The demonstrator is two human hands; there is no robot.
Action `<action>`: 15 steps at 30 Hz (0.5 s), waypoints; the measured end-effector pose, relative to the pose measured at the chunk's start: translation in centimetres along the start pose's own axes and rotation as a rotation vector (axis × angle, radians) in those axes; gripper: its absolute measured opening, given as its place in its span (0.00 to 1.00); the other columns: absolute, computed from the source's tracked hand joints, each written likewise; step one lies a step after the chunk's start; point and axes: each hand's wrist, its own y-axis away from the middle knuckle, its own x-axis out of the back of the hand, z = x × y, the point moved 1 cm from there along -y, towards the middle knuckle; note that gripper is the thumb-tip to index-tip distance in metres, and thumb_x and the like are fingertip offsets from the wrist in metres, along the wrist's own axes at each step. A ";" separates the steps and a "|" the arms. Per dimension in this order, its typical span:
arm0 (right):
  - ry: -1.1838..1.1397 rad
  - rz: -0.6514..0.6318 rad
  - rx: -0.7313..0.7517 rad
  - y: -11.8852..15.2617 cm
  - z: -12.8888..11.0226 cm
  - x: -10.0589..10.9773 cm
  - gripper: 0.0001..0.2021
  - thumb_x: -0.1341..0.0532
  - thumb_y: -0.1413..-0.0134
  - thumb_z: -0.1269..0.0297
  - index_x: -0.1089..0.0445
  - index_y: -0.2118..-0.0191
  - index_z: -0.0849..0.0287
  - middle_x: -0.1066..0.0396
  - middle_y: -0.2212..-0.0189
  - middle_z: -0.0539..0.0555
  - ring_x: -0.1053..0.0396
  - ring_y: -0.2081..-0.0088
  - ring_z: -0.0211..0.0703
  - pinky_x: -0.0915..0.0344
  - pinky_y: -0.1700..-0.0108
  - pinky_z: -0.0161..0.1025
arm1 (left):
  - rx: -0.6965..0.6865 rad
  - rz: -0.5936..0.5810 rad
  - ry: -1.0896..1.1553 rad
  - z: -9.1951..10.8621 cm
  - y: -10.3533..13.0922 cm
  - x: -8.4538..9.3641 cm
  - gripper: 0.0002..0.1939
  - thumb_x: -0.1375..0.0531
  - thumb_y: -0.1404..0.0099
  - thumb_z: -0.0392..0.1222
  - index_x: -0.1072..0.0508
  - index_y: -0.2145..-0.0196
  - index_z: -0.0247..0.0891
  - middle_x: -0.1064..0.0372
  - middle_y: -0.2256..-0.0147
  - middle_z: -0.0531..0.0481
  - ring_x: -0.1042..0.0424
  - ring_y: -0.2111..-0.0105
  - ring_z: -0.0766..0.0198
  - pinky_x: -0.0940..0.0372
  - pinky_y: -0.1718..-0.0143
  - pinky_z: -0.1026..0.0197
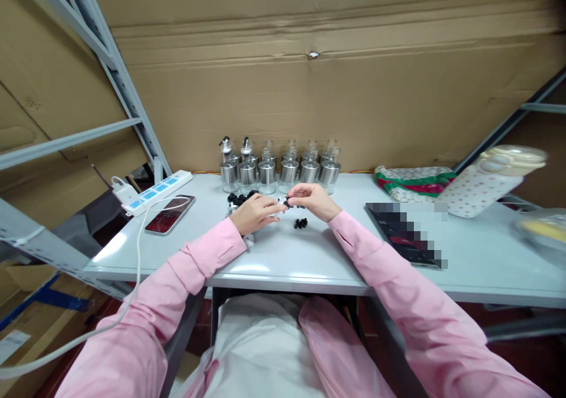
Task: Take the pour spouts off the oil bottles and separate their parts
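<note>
My left hand (255, 214) and my right hand (313, 200) meet above the table. Between their fingertips is a small silver-and-black pourer spout (284, 201), partly hidden. The left fingers grip its silver part, while the right thumb and forefinger pinch the black end. Just below lies a small cluster of black stoppers (300, 223). More black pourer parts (241, 199) are heaped behind my left hand. Beyond them, several glass bottles with steel sleeves (267, 173) stand in two rows. Two front-left bottles carry pourer spouts (246, 145); the others have bare necks.
On the left are a power strip (159, 193), its white cable and a phone (170, 215). To the right lie a dark flat package (398, 227), a patterned cloth bag (411, 183) and a dotted water bottle (481, 186). Cardboard (331, 103) walls the table's back.
</note>
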 end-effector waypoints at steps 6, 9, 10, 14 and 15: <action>0.087 -0.013 0.000 0.1 0.0 0.0 0.15 0.29 0.71 0.58 0.30 0.77 0.62 0.32 0.82 0.48 0.36 0.79 0.33 0.40 0.72 0.34 | -0.021 -0.033 -0.070 0.2 -0.1 0.0 0.12 0.49 0.33 0.41 0.32 0.55 0.40 0.30 0.62 0.47 0.32 0.61 0.64 0.45 0.59 0.61; 0.041 -0.030 0.005 0.1 0.2 0.0 0.15 0.30 0.69 0.58 0.30 0.77 0.62 0.32 0.83 0.47 0.37 0.79 0.32 0.40 0.71 0.34 | -0.037 -0.038 -0.091 0.3 -0.2 0.1 0.11 0.49 0.34 0.41 0.32 0.55 0.39 0.30 0.62 0.47 0.32 0.62 0.64 0.45 0.60 0.61; -0.003 -0.042 -0.004 0.1 0.3 0.0 0.15 0.30 0.68 0.58 0.30 0.76 0.62 0.32 0.83 0.47 0.36 0.78 0.32 0.39 0.71 0.34 | -0.034 -0.035 -0.097 0.2 -0.2 0.1 0.12 0.49 0.33 0.41 0.32 0.55 0.40 0.30 0.62 0.47 0.32 0.61 0.64 0.45 0.60 0.61; -0.241 -0.128 -0.099 0.2 0.4 0.0 0.16 0.29 0.68 0.60 0.28 0.68 0.61 0.29 0.76 0.49 0.34 0.74 0.33 0.37 0.67 0.34 | -0.037 -0.012 -0.130 0.0 -0.2 0.2 0.12 0.50 0.33 0.42 0.33 0.54 0.39 0.30 0.61 0.47 0.32 0.60 0.63 0.45 0.59 0.60; -0.288 -0.161 -0.126 0.2 0.3 0.0 0.18 0.29 0.67 0.61 0.28 0.64 0.60 0.29 0.74 0.49 0.33 0.73 0.33 0.37 0.66 0.34 | -0.047 -0.009 -0.138 0.0 -0.2 0.3 0.12 0.50 0.33 0.41 0.34 0.54 0.39 0.30 0.61 0.47 0.32 0.60 0.63 0.44 0.59 0.60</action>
